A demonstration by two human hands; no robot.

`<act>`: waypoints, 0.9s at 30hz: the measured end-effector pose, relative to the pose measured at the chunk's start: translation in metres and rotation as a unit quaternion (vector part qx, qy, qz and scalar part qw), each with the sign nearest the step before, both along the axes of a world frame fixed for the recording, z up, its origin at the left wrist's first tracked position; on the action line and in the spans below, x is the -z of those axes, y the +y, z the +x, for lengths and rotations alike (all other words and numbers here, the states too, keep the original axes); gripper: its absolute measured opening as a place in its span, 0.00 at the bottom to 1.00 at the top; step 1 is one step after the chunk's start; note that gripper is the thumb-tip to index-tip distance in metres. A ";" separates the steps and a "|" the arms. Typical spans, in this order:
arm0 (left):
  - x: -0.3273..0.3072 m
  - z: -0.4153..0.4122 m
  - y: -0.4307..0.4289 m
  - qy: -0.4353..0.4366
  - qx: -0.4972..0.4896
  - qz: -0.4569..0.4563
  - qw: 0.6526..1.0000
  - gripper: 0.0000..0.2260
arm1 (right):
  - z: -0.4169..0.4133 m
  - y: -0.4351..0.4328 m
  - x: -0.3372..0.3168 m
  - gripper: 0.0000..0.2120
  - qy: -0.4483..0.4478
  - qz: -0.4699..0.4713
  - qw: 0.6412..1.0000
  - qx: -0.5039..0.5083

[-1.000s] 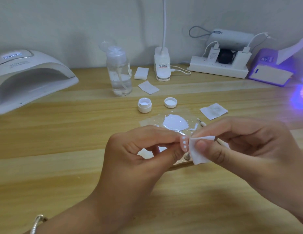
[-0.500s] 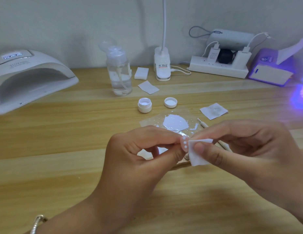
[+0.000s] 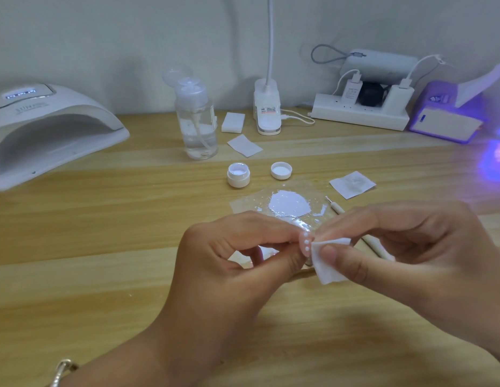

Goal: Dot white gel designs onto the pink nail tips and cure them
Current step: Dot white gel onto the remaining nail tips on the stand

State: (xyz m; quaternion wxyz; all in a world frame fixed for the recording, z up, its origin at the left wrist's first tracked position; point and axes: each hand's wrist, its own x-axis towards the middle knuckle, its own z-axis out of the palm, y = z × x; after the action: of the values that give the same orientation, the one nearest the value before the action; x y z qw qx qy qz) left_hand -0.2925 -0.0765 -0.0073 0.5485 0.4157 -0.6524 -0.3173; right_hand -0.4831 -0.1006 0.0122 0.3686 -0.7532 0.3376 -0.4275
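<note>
Left hand (image 3: 237, 261) first: its grip is pinched on the pink nail tip (image 3: 304, 243), thumb and forefinger closed round the base, and three white dots run in a neat row down the face. In comes the right hand (image 3: 405, 252), its grip pinching a small white wipe (image 3: 328, 263) whose edge touches the side of the tip; I read that as tidying the edge, not dotting. Both hands hold this above the table (image 3: 103, 219), just in front of the clear palette film (image 3: 243, 203) with its puddle of white gel (image 3: 289, 203). The dotting tool (image 3: 338, 209) lies set down on the table behind the right hand, partly hidden by it. Beyond the film sit the open gel pot (image 3: 238, 175) and its lid (image 3: 281, 170). So where are we? The dots on this tip look done and curing looks yet to come. The big white cure lamp (image 3: 48, 129) waits far left with its display lit, and a small purple lamp (image 3: 444, 118) glows violet far right. No other pink tips in view, so how many remain I cannot tell.
</note>
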 end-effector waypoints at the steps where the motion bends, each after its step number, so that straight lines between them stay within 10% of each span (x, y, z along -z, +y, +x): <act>1: 0.000 0.000 0.000 0.000 0.001 0.000 1.000 0.03 | 0.000 0.000 0.000 0.04 0.000 0.002 1.000 -0.002; 27: 0.003 0.001 -0.001 -0.041 0.013 -0.019 0.999 0.01 | -0.001 -0.002 0.006 0.03 -0.053 0.069 0.996 -0.009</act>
State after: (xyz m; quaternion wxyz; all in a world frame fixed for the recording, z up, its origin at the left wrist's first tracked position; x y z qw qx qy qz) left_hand -0.2910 -0.0771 -0.0106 0.5251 0.4097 -0.6853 -0.2946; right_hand -0.4845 -0.1021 0.0064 0.4408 -0.7053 0.3397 -0.4393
